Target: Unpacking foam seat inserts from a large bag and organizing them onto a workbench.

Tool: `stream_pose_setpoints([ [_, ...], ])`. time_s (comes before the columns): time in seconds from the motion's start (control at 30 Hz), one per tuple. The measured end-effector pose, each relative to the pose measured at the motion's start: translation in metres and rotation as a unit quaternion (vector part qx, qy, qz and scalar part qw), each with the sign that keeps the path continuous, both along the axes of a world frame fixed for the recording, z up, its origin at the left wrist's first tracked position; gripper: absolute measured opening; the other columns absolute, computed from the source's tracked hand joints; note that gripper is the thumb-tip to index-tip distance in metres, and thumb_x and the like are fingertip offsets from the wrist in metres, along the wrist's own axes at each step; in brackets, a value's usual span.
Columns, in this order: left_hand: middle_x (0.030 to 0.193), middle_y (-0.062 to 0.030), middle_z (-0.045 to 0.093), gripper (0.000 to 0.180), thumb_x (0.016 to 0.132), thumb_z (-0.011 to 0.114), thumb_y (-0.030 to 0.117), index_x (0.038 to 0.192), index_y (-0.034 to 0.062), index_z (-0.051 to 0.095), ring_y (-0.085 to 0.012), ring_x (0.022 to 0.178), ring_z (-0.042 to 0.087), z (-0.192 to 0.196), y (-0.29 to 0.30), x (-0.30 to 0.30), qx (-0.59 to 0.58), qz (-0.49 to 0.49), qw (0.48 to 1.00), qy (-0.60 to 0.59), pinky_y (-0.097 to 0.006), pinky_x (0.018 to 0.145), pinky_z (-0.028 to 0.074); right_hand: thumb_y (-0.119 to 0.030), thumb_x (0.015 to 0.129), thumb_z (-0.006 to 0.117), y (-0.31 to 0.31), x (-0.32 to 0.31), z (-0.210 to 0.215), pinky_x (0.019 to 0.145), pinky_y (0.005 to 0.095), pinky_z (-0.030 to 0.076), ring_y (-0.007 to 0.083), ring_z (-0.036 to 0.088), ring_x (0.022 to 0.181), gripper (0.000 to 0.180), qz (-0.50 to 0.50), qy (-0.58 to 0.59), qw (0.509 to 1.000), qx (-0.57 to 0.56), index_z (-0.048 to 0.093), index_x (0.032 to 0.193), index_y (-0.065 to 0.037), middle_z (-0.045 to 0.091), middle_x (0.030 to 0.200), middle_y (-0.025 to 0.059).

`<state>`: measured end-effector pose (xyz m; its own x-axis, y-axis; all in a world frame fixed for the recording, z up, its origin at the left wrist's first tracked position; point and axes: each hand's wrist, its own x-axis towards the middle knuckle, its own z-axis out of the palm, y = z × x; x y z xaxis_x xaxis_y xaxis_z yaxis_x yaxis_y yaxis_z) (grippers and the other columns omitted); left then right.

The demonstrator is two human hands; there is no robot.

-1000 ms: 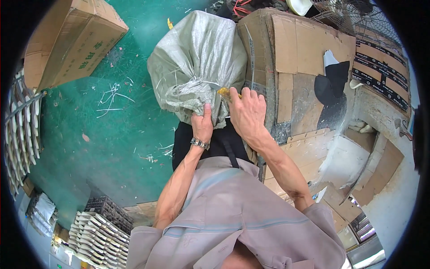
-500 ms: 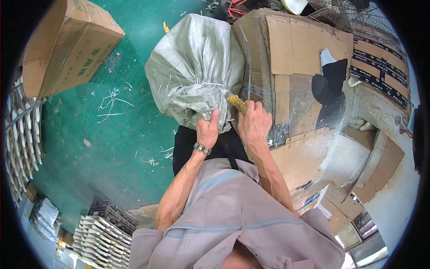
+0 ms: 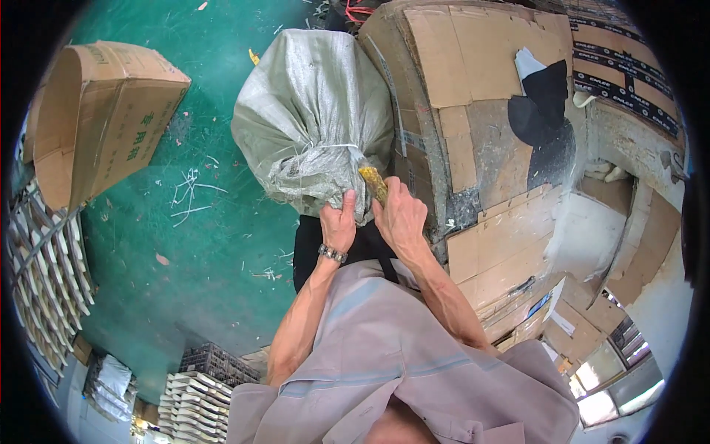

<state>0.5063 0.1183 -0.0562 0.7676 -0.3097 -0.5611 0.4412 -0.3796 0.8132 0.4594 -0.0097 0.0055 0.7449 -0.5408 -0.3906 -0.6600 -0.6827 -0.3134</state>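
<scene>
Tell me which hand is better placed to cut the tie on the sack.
Probably the right hand: it already holds the yellow-handled tool near the white tie. The left hand grips the sack neck, steadying it.

Grey woven sack (image 3: 314,118) standing on green floor, centre. Open brown cardboard box (image 3: 100,118) lying tipped at left. Flattened brown cardboard sheets (image 3: 473,111) leaning stacked at right.
</scene>
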Motion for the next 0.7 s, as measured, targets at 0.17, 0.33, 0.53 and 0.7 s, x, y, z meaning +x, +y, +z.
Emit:
stream_pose_setpoints([
  [0.17,0.071,-0.0126,0.065,0.044,0.099,0.061,0.037,0.092,-0.0059,0.066,-0.0188,0.066,0.054,0.006,-0.002,0.003,0.010,0.006,1.000,-0.015,-0.040,0.065,0.046,-0.017,0.080,0.074,-0.025,0.043,-0.023,0.063,0.0496,0.052,0.0375,0.067,0.073,0.038,0.013,-0.046,0.998,-0.041,0.053,0.109,-0.007,0.064,0.087,0.0157],
  [0.33,0.118,-0.0210,0.061,0.067,0.079,0.081,0.035,0.124,-0.0054,0.052,-0.0330,0.107,0.059,0.070,0.010,0.047,0.206,-0.049,0.964,-0.160,-0.043,0.093,0.047,-0.014,0.075,0.074,-0.067,0.042,0.014,0.066,0.0397,0.046,0.0273,0.066,0.077,0.038,0.084,-0.122,0.978,-0.145,0.058,0.109,-0.009,0.063,0.087,0.0088],
  [0.53,0.139,-0.0216,0.048,0.082,0.068,0.084,0.041,0.130,-0.0008,0.051,-0.0394,0.123,0.047,0.024,-0.060,0.142,0.173,-0.216,0.844,-0.460,-0.052,0.110,0.030,-0.015,0.077,0.071,-0.070,0.049,0.015,0.064,0.0375,0.042,0.0235,0.062,0.075,0.030,0.122,-0.202,0.959,-0.155,0.058,0.104,-0.009,0.058,0.081,0.0060],
  [0.7,0.097,-0.0188,0.066,0.043,0.081,0.072,0.043,0.100,0.0058,0.066,-0.0385,0.096,0.058,-0.094,-0.070,0.124,-0.016,-0.273,0.958,-0.086,-0.049,0.093,0.037,-0.015,0.078,0.070,-0.072,0.046,0.001,0.066,0.0378,0.044,0.0248,0.063,0.073,0.033,0.136,-0.186,0.962,-0.148,0.059,0.108,-0.007,0.059,0.082,0.0071],
])
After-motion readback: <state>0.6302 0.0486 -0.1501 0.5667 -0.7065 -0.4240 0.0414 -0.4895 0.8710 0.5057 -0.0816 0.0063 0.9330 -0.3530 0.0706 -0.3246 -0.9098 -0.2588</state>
